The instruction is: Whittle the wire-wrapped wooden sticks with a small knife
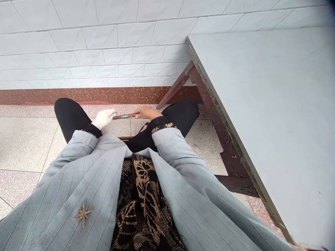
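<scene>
Rod [125,116], level between the knees, left of the table, gripped at both ends. Table [261,104], grey-topped on a brown frame [209,118], filling the right of the view. White tiled wall [104,52] beyond the table, maroon skirting [91,96] along its foot, speckled floor tiles [26,143] below and left of the table. Grey pinstriped jacket [78,177] hanging open, left of the table, over a black-and-gold patterned top [143,188]. Black-trousered knees [69,116] spread wide, one on either side of the rod. Left hand [104,118], gloved in white, clenched around one end of the rod; right hand [146,112], bare, clenched around the other. Well-spaced hands and a level line: a sound, steady hold, clear of both knees. Gold star brooch [83,214] pinned to the jacket's left side, nearest the camera.
</scene>
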